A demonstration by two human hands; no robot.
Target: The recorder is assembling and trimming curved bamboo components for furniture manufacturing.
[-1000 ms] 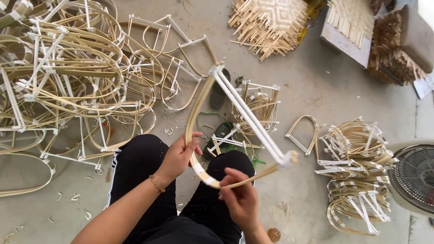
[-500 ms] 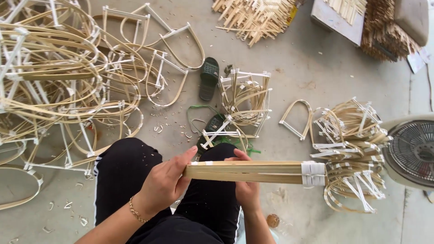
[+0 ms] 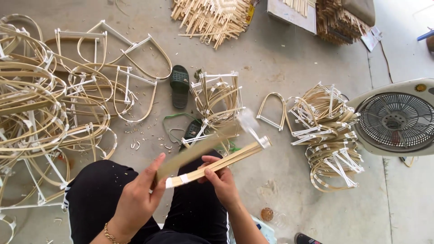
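We hold a bamboo frame over our lap with both hands. Our left hand has its fingers curled round the frame's near end, thumb raised along the strip; our right hand pinches the taped lower strip from beneath, fingers closed on it. The frame's far end, blurred, points toward the electric fan. Left of the fan sits a stack of finished frames; farther left lie a small bundle of frames, a green sandal, then a big heap of frames. We judge the thin strips could splinter or slip their white tape joints if twisted too hard.
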